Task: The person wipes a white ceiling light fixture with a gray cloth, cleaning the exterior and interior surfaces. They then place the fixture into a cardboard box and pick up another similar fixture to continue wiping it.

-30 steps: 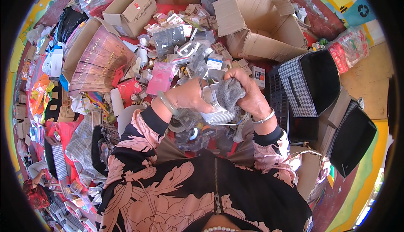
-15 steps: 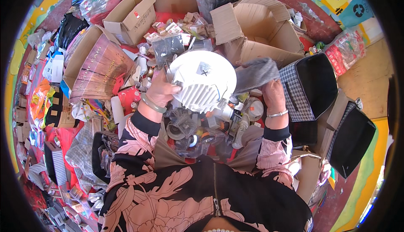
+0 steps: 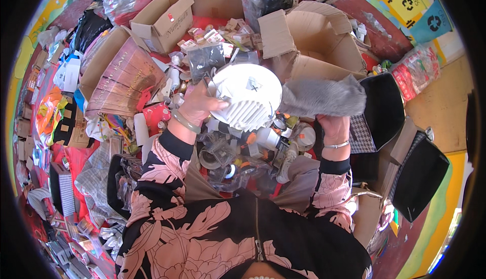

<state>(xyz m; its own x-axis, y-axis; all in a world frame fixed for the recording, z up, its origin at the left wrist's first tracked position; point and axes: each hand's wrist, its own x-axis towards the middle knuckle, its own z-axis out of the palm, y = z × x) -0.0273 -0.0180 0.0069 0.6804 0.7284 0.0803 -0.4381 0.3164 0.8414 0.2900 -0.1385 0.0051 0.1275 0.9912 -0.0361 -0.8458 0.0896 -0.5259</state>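
My left hand (image 3: 199,106) grips the left rim of a round white plastic housing (image 3: 248,89), its thumb on the front. The housing has ribbed slots across its lower half and a small dark mark above them. To its right, my right hand (image 3: 334,128) is closed on a grey cloth (image 3: 324,96), which bunches out over the fingers and hides some of them. The cloth's left end reaches the housing's right edge; I cannot tell whether they touch. Below both hands lies a heap of clear plastic pieces (image 3: 220,150) and white containers (image 3: 268,137).
An open cardboard box (image 3: 324,41) stands at the far right, and another box (image 3: 164,21) at the far left. Small cartons (image 3: 212,37) are heaped between them. Black bins with houndstooth sides (image 3: 382,109) stand right of my right hand. A crumpled box (image 3: 126,79) leans at left.
My right hand has shifted slightly right and down with the cloth, which now spreads out further right. The white housing has tilted slightly in my left hand.
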